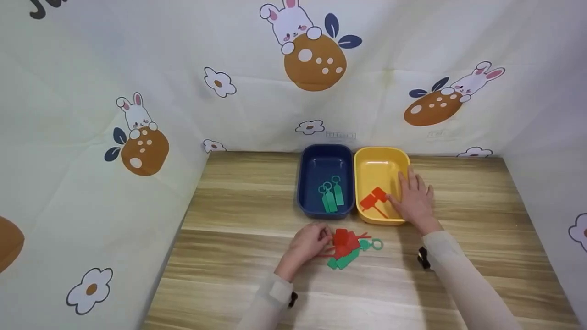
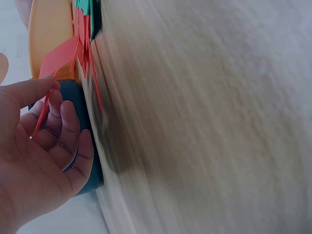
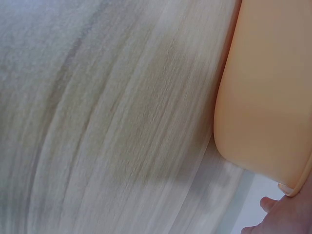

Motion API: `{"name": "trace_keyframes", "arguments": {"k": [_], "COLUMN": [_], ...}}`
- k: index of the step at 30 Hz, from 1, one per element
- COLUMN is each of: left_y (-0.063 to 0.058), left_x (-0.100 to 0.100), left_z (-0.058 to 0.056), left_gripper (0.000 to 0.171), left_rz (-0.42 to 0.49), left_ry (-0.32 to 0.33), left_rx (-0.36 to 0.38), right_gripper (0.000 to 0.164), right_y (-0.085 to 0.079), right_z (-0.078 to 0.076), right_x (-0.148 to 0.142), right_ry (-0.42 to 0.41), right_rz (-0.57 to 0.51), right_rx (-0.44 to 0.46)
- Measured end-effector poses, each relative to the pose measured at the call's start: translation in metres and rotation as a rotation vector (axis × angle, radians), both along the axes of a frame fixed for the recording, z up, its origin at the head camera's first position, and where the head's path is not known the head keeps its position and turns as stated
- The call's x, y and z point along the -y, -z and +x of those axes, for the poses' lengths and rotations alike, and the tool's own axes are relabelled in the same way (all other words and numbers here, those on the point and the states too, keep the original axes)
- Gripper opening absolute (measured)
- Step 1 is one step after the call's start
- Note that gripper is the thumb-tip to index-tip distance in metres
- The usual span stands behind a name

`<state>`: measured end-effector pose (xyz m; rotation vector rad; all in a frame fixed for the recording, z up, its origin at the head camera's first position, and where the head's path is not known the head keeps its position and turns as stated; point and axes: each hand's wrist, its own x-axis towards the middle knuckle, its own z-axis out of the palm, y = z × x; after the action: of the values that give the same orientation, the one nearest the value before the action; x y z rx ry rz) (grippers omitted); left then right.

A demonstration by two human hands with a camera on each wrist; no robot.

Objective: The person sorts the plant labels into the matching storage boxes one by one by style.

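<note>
My left hand [image 1: 308, 240] pinches the thin tail of a red cable tie tag [image 2: 61, 54] between thumb and fingertips, beside a small pile on the table. That pile mixes red tags [image 1: 351, 245] with green ring-ended tags [image 1: 348, 259]. Over the right rim of the yellow bin [image 1: 376, 153], my right hand [image 1: 416, 199] spreads its fingers, with the thumb reaching inside near red tags [image 1: 379, 194]. In the right wrist view only part of that hand [image 3: 285, 217] shows, at the bin's edge. Nothing is seen in its grasp.
A dark blue bin [image 1: 303, 178] stands against the yellow bin's left side, with 3 green ring-ended tags [image 1: 331, 201] in it. Both stand on a wood-grain table [image 1: 238, 197], close to a printed cloth wall [image 1: 257, 114] at the back.
</note>
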<state>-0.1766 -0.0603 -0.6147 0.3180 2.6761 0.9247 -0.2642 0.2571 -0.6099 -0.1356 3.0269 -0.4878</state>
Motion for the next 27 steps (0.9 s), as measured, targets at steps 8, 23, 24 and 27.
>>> {"name": "trace_keyframes", "arguments": {"k": [8,23,24,27], "left_y": [0.0001,-0.0021,-0.0022,-0.0028], "left_x": [0.0004,-0.0015,-0.0016,-0.0018], "left_z": [0.0,0.0,0.0,0.0005], "left_gripper": [0.005,0.004,0.004,0.004], "left_rz": [0.017,0.016,0.017,0.02], "left_ry": [-0.001,-0.018,-0.016,-0.015], "left_rx": [-0.038,-0.021,-0.025,-0.031], "right_gripper": [0.083,0.082,0.082,0.082], "right_y": [0.0012,0.0011,0.0011,0.002], "right_z": [-0.0007,-0.0013,-0.0013,-0.0016], "right_x": [0.0006,0.0,0.0001,0.0002], "right_ry": [0.009,0.013,0.013,0.013], "right_rz": [-0.005,-0.027,-0.027,-0.028], "right_rx": [-0.009,0.001,0.0,-0.004]}}
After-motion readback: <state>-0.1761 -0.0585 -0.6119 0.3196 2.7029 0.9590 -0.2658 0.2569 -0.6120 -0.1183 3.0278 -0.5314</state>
